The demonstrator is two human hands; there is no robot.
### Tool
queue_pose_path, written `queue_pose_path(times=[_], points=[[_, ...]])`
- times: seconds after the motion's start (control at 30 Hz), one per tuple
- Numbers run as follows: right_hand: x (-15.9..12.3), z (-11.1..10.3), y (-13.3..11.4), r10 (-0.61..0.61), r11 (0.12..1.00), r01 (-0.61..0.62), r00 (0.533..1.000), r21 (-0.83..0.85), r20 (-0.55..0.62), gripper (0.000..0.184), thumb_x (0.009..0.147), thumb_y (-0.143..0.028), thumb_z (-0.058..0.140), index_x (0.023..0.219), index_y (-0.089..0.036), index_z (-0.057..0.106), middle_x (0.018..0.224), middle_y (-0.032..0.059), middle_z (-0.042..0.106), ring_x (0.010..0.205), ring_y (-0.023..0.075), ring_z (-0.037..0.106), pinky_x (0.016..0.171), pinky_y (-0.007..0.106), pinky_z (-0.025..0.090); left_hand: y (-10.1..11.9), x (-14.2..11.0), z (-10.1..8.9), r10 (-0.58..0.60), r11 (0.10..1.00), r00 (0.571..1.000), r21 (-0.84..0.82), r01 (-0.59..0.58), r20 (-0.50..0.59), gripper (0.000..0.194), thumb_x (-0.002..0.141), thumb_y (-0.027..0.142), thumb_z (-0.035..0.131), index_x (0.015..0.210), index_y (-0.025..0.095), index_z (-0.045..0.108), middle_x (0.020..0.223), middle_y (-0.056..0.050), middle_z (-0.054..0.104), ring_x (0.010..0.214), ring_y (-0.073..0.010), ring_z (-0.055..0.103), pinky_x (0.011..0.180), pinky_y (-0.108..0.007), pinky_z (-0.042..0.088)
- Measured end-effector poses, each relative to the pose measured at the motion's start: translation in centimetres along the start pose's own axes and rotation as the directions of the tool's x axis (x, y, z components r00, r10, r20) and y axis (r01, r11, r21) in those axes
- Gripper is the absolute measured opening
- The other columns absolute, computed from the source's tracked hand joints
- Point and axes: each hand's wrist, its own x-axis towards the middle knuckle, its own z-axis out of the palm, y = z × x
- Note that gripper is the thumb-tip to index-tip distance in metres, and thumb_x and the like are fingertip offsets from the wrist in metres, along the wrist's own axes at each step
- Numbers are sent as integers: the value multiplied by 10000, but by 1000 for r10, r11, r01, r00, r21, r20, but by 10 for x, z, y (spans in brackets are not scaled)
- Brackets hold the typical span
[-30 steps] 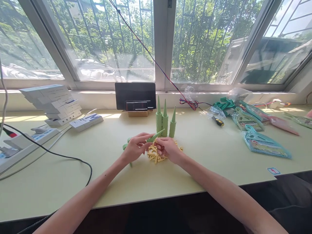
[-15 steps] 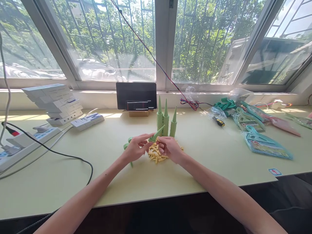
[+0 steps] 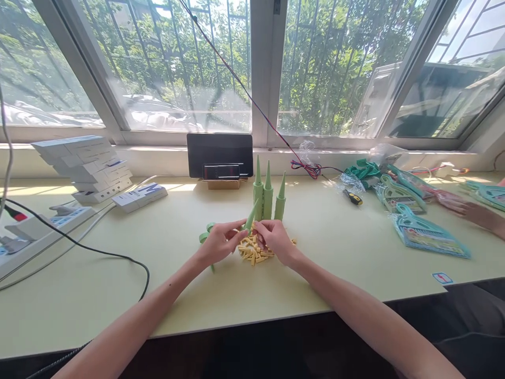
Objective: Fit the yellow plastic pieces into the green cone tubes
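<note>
My left hand [image 3: 221, 241] is closed on a slim green cone [image 3: 251, 215], whose tip points up and slightly right. Close beside it, my right hand [image 3: 277, 239] pinches a small yellow piece [image 3: 253, 227] against the cone's lower part; the fingers hide most of it. Below both hands lies a pile of small yellow pieces [image 3: 252, 258]. Behind them stand three green towers [image 3: 268, 202], upright cylinders with pointed cone tops. Several green ring-like parts [image 3: 204, 237] lie left of my left hand, partly covered by it.
A black tablet [image 3: 220, 152] leans at the back on a small stand. White boxes [image 3: 94, 171] are stacked at left, near a power strip [image 3: 51, 237] and cables. At right lie bagged dustpan sets [image 3: 430, 231], a yellow-black tool [image 3: 352, 197] and another person's hand [image 3: 473, 213].
The green cone has tilted more upright in my left hand. My hands stay nearly in place. Another person's hand has come in at the right, by the bagged sets.
</note>
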Motion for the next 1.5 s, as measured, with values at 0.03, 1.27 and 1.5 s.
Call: queue_pose_path(times=[0.03,1.27,1.5], points=[[0,0,1,-18,999,18,1000,-34,-2,395,846,-481,577,574,-208,490,445,-42,406,379,101,369,402,268,281,0,0,0,-1,1000,1000,-3,1,3,481,897,441,577,1224,99,666,522,33,528,409,-76,427,410,-199,393],[5,-5,15,-458,726,434,884,-533,97,367,939,-298,419,610,-197,291,557,-43,307,555,102,261,535,259,220,6,1,-4,-2,1000,999,30,1,38,350,903,453,565,798,134,664,617,5,595,508,-87,520,494,-190,463],[4,-6,13,-398,778,382,914,-499,78,370,924,-311,439,595,-194,316,552,-42,310,547,101,266,522,260,214,-2,2,-4,17,997,1000,75,-19,26,345,892,444,591,895,120,709,634,-7,614,551,-102,538,528,-206,508]])
